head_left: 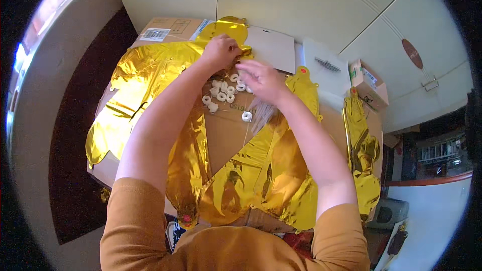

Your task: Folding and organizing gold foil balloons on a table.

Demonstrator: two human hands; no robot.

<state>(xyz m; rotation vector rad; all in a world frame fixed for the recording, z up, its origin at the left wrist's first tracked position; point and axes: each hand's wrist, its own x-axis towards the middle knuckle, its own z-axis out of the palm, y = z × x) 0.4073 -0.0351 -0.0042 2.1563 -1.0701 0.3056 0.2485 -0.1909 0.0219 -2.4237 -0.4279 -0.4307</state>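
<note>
Cardboard box top [226, 135]: left hand [221, 50] fingers pinching gold foil balloon [150, 70]; right hand [261, 78] fingers spread beside.

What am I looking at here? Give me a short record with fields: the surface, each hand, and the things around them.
surface: brown cardboard box used as a worktop
left hand: left hand pinching the edge of a gold foil balloon
right hand: right hand hovering above small white rolls, fingers bent; whether it holds anything cannot be told
other foil: more flat gold balloons across the box
nearby: small carton at the right, white card behind the hands
</note>
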